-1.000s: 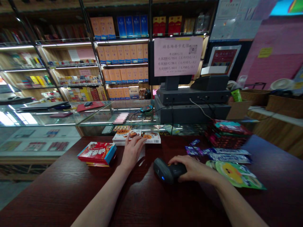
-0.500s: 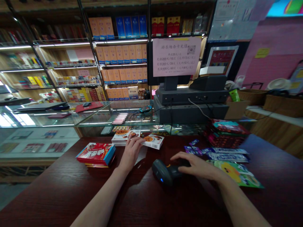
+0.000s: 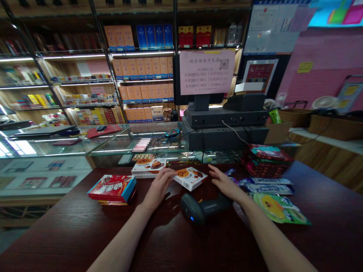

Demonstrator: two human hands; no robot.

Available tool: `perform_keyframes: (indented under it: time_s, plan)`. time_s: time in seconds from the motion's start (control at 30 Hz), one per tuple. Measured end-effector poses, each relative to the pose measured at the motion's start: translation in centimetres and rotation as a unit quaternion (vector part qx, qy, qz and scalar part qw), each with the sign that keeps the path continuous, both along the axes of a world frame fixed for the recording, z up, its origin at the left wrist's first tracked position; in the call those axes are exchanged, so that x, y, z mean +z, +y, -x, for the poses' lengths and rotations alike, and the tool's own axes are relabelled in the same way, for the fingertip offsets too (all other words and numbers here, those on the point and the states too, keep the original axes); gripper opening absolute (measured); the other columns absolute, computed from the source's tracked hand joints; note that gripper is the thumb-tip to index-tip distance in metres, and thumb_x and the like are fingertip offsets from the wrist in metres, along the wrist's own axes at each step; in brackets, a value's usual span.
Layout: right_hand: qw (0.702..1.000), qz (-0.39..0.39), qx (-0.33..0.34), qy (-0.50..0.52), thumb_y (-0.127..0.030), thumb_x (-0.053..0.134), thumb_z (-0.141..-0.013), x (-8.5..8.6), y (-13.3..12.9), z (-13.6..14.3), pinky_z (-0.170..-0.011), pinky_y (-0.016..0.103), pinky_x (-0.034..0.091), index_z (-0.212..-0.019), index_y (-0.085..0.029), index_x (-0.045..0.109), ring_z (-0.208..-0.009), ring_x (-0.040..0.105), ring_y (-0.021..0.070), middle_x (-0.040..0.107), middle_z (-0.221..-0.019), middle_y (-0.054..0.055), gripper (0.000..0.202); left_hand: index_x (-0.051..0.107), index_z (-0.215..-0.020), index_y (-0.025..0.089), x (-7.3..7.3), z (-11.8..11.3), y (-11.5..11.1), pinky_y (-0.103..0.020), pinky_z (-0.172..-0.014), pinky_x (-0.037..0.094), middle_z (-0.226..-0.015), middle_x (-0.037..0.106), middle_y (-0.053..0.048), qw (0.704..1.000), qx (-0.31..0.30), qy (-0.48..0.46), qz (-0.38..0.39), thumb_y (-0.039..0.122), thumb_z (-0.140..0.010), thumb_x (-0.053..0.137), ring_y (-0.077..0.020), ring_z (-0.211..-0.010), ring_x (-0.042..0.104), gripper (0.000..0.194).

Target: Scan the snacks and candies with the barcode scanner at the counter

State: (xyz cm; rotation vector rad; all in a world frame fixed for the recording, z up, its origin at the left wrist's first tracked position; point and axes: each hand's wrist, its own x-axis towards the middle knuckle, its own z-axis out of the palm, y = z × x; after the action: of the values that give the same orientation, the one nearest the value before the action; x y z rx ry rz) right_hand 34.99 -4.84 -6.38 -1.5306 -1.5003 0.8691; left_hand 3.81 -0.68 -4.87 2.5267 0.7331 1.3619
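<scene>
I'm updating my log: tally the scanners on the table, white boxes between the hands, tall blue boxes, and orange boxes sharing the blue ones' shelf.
Barcode scanner: 1
White box: 1
Blue boxes: 4
Orange boxes: 3
Total: 9

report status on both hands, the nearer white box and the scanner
Left hand at left edge of nearer white box. Right hand open, off box's right side. Box flat on tabletop. Scanner lying between forearms, on box's near side.

Strip-lit wooden shelves (image 3: 144,54) line the back; a pink wall (image 3: 320,53) stands at right.
</scene>
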Motion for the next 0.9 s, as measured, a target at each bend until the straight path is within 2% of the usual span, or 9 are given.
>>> perform_keyframes:
  time_s: [0.2, 0.3, 0.4, 0.5, 0.6, 0.77, 0.9]
  plan:
    - [1.000, 0.024, 0.003, -0.018, -0.010, 0.050, -0.081, 0.6, -0.5, 0.6, -0.111, 0.044, 0.039, -0.153, -0.020, 0.034, -0.132, 0.054, 0.0231, 0.058, -0.141, 0.014, 0.074, 0.062, -0.118, 0.027, -0.3, -0.3, 0.2, -0.049, -0.116, 0.037, -0.117, 0.064, -0.004, 0.997, 0.059, 0.017, -0.050, 0.023, -0.100, 0.047, -0.0179, -0.114, 0.061, 0.023]
    - [1.000, 0.026, 0.008, -0.002, -0.012, 0.051, -0.082, 0.9, -0.7, 1.0, -0.110, 0.041, 0.041, -0.152, -0.019, 0.036, -0.132, 0.053, 0.0224, 0.058, -0.141, 0.014, 0.072, 0.066, -0.115, 0.028, -0.6, -0.3, 0.5, -0.043, -0.106, 0.047, -0.119, 0.061, -0.006, 0.993, 0.110, -0.009, -0.049, 0.027, -0.099, 0.050, -0.0195, -0.114, 0.060, 0.023]
    - [0.997, 0.055, 0.031, 0.053, -0.016, 0.053, -0.083, 1.2, -0.9, 1.3, -0.102, 0.039, 0.048, -0.153, -0.023, 0.034, -0.123, 0.061, 0.0227, 0.061, -0.139, 0.011, 0.073, 0.068, -0.115, 0.029, -0.9, -0.3, 0.7, -0.038, -0.096, 0.052, -0.112, 0.061, -0.006, 0.989, 0.144, -0.034, -0.027, 0.027, -0.098, 0.050, -0.0192, -0.106, 0.062, 0.025]
    - [0.994, 0.068, 0.037, 0.081, -0.018, 0.057, -0.082, 1.5, -1.0, 1.4, -0.100, 0.039, 0.050, -0.152, -0.026, 0.037, -0.116, 0.065, 0.0226, 0.066, -0.133, 0.009, 0.073, 0.069, -0.116, 0.028, -1.1, -0.2, 0.9, -0.037, -0.095, 0.051, -0.109, 0.063, -0.006, 0.987, 0.152, -0.045, -0.002, 0.024, -0.097, 0.050, -0.0193, -0.104, 0.062, 0.027]
    - [0.993, 0.068, 0.036, 0.091, -0.019, 0.058, -0.081, 1.8, -1.3, 1.5, -0.102, 0.038, 0.048, -0.151, -0.026, 0.039, -0.118, 0.064, 0.0220, 0.067, -0.131, 0.009, 0.072, 0.068, -0.117, 0.027, -0.9, -0.1, 0.9, -0.039, -0.099, 0.049, -0.113, 0.065, -0.006, 0.988, 0.146, -0.048, 0.025, 0.022, -0.097, 0.048, -0.0203, -0.109, 0.062, 0.028]
    - [0.989, 0.077, 0.015, 0.124, -0.021, 0.063, -0.079, 2.1, -1.5, 1.6, -0.103, 0.040, 0.048, -0.149, -0.025, 0.042, -0.118, 0.064, 0.0242, 0.068, -0.129, 0.010, 0.074, 0.061, -0.124, 0.024, 0.1, 0.1, 0.2, -0.045, -0.106, 0.043, -0.122, 0.065, -0.008, 0.987, 0.142, -0.037, 0.066, 0.032, -0.097, 0.051, -0.0235, -0.118, 0.057, 0.030]
    - [0.984, 0.085, 0.008, 0.156, -0.021, 0.063, -0.080, 2.0, -1.5, 1.4, -0.100, 0.040, 0.050, -0.148, -0.024, 0.042, -0.114, 0.066, 0.0239, 0.067, -0.130, 0.011, 0.072, 0.053, -0.130, 0.023, 0.7, 0.1, -0.2, -0.047, -0.107, 0.041, -0.129, 0.061, -0.009, 0.986, 0.135, -0.018, 0.095, 0.044, -0.080, 0.074, -0.0277, -0.123, 0.053, 0.058]
